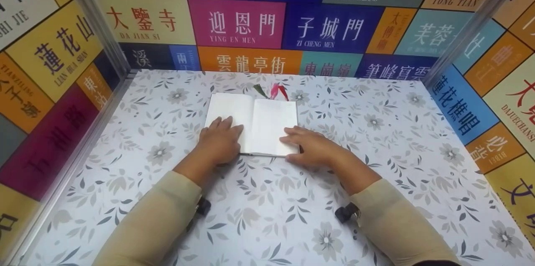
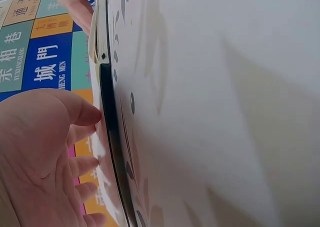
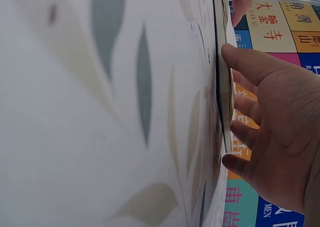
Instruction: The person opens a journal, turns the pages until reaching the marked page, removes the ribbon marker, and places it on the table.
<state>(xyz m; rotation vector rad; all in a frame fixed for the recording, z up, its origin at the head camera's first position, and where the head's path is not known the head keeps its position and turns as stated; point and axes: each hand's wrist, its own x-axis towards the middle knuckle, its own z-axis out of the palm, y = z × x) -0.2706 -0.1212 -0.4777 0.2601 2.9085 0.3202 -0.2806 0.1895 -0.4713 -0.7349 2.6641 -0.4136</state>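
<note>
An open book (image 1: 273,117) with blank white pages lies flat on the table. My left hand (image 1: 219,138) rests on its left page, the fingertips pressing the paper; in the left wrist view the fingers (image 2: 85,164) meet the page from above. At the book's right edge lies my right hand (image 1: 311,147), fingers on the right page and thumb by the lower corner. The right wrist view shows the thumb touching the edge of the book (image 3: 223,94), with the other fingers spread along it. Green, pink and red tassels (image 1: 274,90) stick out beyond the book's top edge.
The table (image 1: 267,216) wears a white cloth with grey leaves and flowers. Panels with coloured Chinese street-name signs (image 1: 242,23) stand behind it and on both sides. Metal posts (image 1: 102,27) mark the corners. Dark wrist cameras (image 1: 347,213) sit at the sleeves.
</note>
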